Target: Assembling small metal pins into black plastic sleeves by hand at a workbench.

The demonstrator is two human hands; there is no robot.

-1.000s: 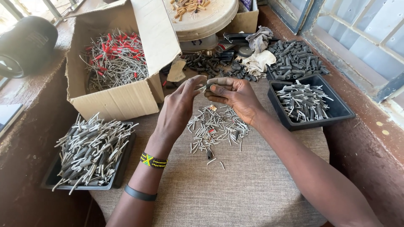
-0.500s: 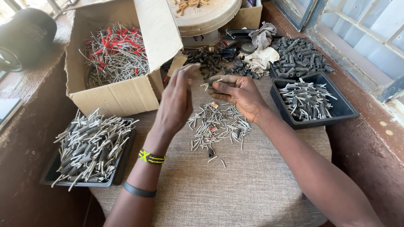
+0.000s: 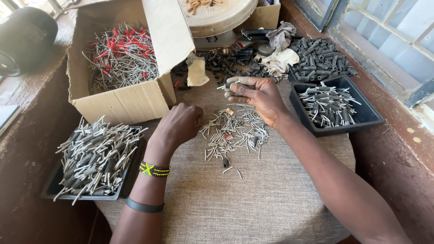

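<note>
Grey pins (image 3: 235, 131) under left hand (image 3: 178, 126), grip curled; right hand (image 3: 255, 92) pinching 1 pin (image 3: 227, 85).

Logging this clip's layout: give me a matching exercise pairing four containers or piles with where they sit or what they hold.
Things:
1. cardboard box
2. left black tray
3. right black tray
4. loose pile of small pins

Descriptions:
A. on the cloth between the hands
B. holds red-tipped and grey pins
C. by the window, half full
D. heaped, beside the left hand

Pairs: 1-B, 2-D, 3-C, 4-A
</note>
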